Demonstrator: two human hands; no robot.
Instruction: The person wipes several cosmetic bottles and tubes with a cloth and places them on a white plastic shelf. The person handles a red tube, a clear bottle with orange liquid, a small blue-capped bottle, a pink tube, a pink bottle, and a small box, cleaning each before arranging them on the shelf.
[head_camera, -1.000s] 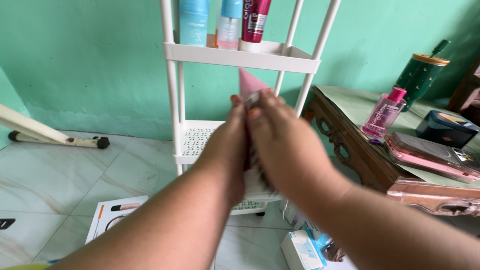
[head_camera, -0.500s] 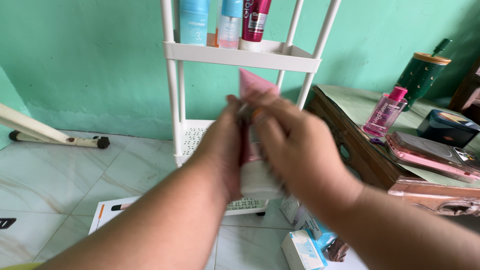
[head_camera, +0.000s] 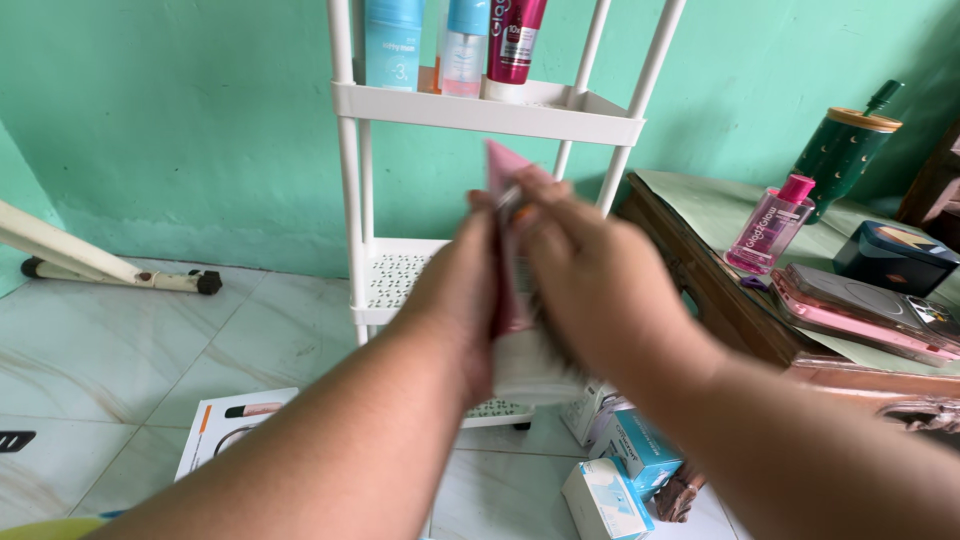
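Green wall | one white rack (head_camera: 487, 112) | three bottles | both hands (head_camera: 535, 280) grip, seemingly, one pink tube (head_camera: 512, 300)

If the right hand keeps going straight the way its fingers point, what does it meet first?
Likely the white rack's upper shelf: the right hand, holding the pink tube with the left hand, points up and forward toward its front edge. Depth is unclear.

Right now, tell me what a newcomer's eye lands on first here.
Both hands, the left hand and right hand, clasp a pink and white tube at centre frame. Behind them a white shelf rack stands against the green wall, bottles on top. A pink bottle stands on the wooden table at right.
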